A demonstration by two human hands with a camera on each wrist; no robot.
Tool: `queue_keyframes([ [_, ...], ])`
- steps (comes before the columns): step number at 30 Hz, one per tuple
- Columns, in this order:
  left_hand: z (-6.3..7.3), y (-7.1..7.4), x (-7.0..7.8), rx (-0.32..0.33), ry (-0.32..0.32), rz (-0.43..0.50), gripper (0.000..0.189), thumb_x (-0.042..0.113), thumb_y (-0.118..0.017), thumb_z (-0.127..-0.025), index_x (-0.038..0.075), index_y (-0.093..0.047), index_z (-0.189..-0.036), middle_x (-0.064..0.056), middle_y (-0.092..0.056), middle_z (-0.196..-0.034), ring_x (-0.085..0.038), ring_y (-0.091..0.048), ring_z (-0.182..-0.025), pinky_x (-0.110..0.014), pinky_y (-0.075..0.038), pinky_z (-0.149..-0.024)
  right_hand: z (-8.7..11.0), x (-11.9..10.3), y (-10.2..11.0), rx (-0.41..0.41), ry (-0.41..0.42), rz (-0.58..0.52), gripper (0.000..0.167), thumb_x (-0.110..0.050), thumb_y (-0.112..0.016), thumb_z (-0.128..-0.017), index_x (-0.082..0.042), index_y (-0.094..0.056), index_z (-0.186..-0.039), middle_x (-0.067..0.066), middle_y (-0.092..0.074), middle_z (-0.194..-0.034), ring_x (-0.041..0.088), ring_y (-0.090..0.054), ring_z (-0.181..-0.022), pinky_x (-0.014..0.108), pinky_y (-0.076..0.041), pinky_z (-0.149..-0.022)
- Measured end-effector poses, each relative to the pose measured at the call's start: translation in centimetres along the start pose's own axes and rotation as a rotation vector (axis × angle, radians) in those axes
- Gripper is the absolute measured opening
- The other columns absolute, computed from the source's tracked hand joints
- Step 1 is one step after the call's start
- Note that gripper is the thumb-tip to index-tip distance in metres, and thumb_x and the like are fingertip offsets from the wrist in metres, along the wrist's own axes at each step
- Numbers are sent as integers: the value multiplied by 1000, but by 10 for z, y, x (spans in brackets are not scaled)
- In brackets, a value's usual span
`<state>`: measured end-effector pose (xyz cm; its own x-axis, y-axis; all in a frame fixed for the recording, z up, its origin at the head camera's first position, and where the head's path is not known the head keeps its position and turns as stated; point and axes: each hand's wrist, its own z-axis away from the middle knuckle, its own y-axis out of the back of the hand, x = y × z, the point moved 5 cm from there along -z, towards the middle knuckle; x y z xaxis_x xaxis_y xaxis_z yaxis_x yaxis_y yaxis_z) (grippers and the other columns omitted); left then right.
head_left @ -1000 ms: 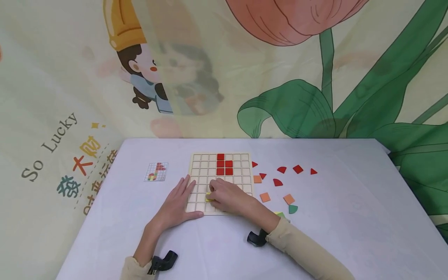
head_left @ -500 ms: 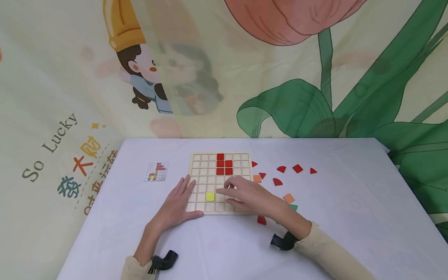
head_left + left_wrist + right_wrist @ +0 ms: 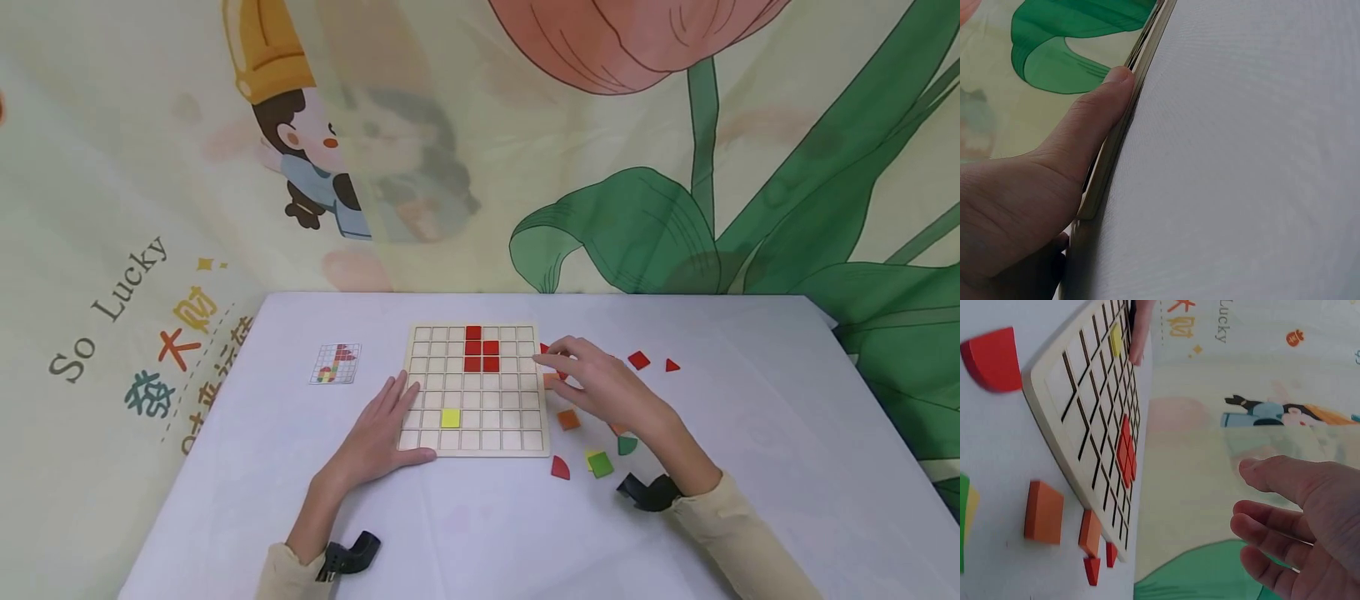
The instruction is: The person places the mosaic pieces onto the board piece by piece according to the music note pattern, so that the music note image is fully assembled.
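A square wooden grid board (image 3: pixel 506 400) lies on the white table. Several red square tiles (image 3: pixel 472 364) sit in its upper cells, and one yellow square tile (image 3: pixel 450 418) in a lower cell. My left hand (image 3: pixel 375 433) rests along the board's left side, fingers straight, its thumb on the near corner; the left wrist view shows that thumb (image 3: pixel 1094 112) against the board's edge. My right hand (image 3: pixel 607 383) hovers over loose pieces right of the board, fingers relaxed and apart. In the right wrist view nothing is between the fingers of the right hand (image 3: pixel 1291 519).
Right of the board lie an orange square (image 3: pixel 569 419), a red quarter circle (image 3: pixel 560 468), a green square (image 3: pixel 600 464) over a yellow one, a dark green quarter circle (image 3: pixel 627 446), a red square (image 3: pixel 639 360) and a red triangle (image 3: pixel 672 365). A printed pattern card (image 3: pixel 335 364) lies left.
My right hand has let go of the yellow square tile on the board and moved right, over the loose pieces. The left hand has stayed in place.
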<state>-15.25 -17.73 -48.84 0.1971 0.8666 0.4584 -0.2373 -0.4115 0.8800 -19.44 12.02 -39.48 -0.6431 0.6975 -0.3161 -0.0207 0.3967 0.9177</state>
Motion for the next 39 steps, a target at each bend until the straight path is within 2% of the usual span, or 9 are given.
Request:
queue_keyframes([
  [7,1,0,0,1,-3,-5,107,57,-74,-75,9,-22,-155,-13,-8,-165,-34,-7,-152,-57,-20,-120,-1,23,0,-28,-85,-35,45,-12,-77,-83,-10,-65,-126,9,-63,-115,22,-61,-103,33,-59,-78],
  [12,0,0,0,-2,-1,0,107,57,-74,-75,8,-22,-155,-13,-8,-165,-35,-7,-152,-58,-19,-120,-2,37,-4,-72,-157,-41,46,-13,-75,-84,-10,-63,-128,10,-61,-118,24,-59,-106,36,-59,-79],
  [19,0,-1,0,-6,0,-1,108,58,-74,-75,8,-22,-155,-13,-8,-165,-35,-6,-152,-57,-19,-120,-1,55,-10,-92,-221,-70,45,-13,-74,-85,-9,-62,-129,12,-60,-118,26,-59,-107,40,-59,-83],
  [25,0,-1,0,-3,2,2,107,59,-74,-75,9,-22,-155,-13,-9,-165,-35,-7,-152,-58,-20,-120,1,73,-15,-152,-301,-107,46,-15,-71,-88,-9,-60,-133,13,-57,-124,28,-56,-111,42,-57,-86],
  [29,0,1,1,-3,-1,0,107,59,-73,-75,8,-22,-155,-14,-9,-165,-36,-7,-152,-59,-20,-119,6,86,-7,-199,-315,-112,43,-14,-69,-90,-8,-60,-132,14,-59,-123,29,-58,-110,44,-57,-87],
  [32,0,1,1,0,-4,-4,107,59,-73,-75,8,-22,-155,-15,-9,-164,-37,-7,-152,-59,-20,-119,14,95,3,-274,-328,-130,41,-11,-67,-90,-4,-61,-130,15,-63,-118,29,-60,-104,44,-57,-86],
  [37,0,1,1,-6,5,-10,107,59,-73,-75,9,-22,-155,-14,-9,-165,-36,-7,-152,-58,-20,-119,31,103,6,-501,-441,-203,50,-18,-72,-86,-1,-57,-131,16,-64,-114,29,-59,-103,41,-57,-83],
  [39,1,1,1,-8,9,-8,107,59,-73,-75,9,-22,-155,-14,-9,-165,-36,-7,-152,-58,-20,-119,35,103,4,-565,-476,-226,51,-22,-74,-84,-2,-58,-128,15,-64,-112,28,-58,-103,40,-57,-81],
])
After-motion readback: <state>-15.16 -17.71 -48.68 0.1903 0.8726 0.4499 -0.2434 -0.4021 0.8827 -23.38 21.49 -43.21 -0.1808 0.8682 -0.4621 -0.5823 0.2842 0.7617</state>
